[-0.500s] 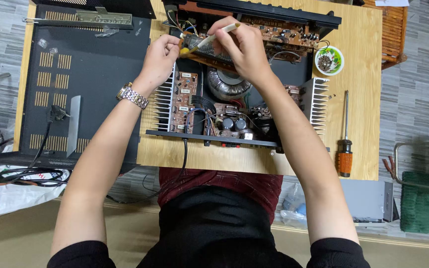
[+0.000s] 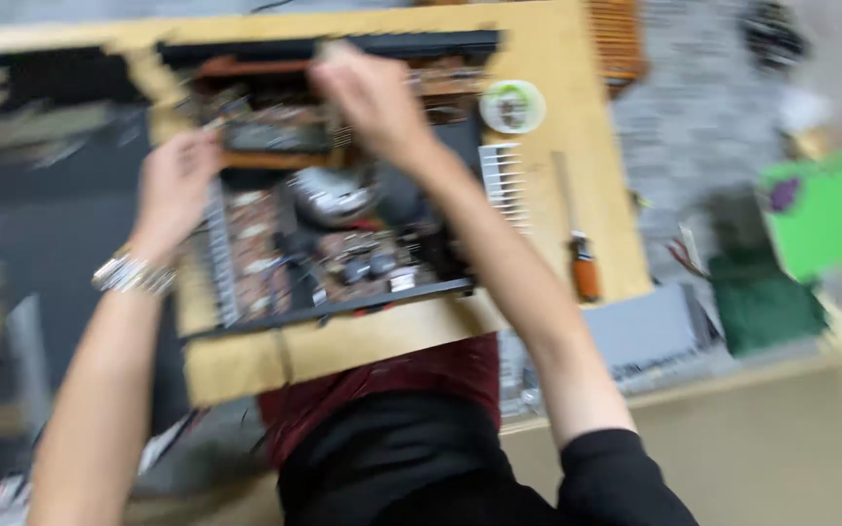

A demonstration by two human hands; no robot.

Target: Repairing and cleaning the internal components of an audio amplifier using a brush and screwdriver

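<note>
The view is heavily blurred. An open black amplifier chassis (image 2: 343, 282) full of electronics lies on a wooden table (image 2: 557, 185). A brown circuit board (image 2: 275, 146) stands tilted up at its far side. My left hand (image 2: 179, 185), with a metal watch on the wrist, grips the board's left end. My right hand (image 2: 367, 93) reaches over the board's top edge near the chassis back wall, fingers curled. Something pale shows at its fingertips, but blur hides what it is.
An orange-handled screwdriver (image 2: 582, 255) lies right of the chassis, and a small round white dish (image 2: 512, 105) sits at the far right. The black cover panel (image 2: 41, 234) lies to the left. A grey box (image 2: 645, 331), a dark green box (image 2: 762, 297) and a bright green sheet (image 2: 825, 209) are further right.
The camera has swung, so the whole scene has shifted left and tilted. Both hands stay at the raised circuit board, the left one now lower on its left end.
</note>
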